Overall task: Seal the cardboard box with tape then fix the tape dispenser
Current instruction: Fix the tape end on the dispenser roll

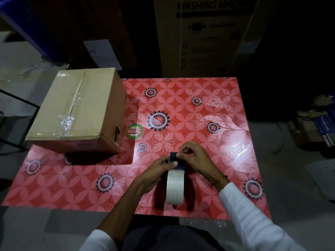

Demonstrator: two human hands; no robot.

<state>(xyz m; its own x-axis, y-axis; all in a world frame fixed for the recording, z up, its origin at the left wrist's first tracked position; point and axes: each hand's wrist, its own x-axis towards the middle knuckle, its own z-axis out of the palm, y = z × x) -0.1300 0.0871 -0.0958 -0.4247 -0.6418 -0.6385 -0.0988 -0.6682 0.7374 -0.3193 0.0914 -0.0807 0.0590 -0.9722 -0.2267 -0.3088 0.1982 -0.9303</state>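
Observation:
A brown cardboard box (78, 111) stands at the table's far left, its top flaps closed with shiny clear tape along the seam. Near the front edge I hold a dark tape dispenser (178, 163) carrying a roll of clear tape (175, 187). My left hand (159, 169) grips the dispenser's left side just above the roll. My right hand (194, 156) pinches the dispenser's top front end with thumb and forefinger. Much of the dispenser's frame is hidden by my fingers.
The table (208, 109) has a red flower-patterned cover with a round green sticker (134, 131) beside the box. A tall washing-machine carton (208, 33) stands behind the table. Dark clutter lies on the floor at the right (315, 124).

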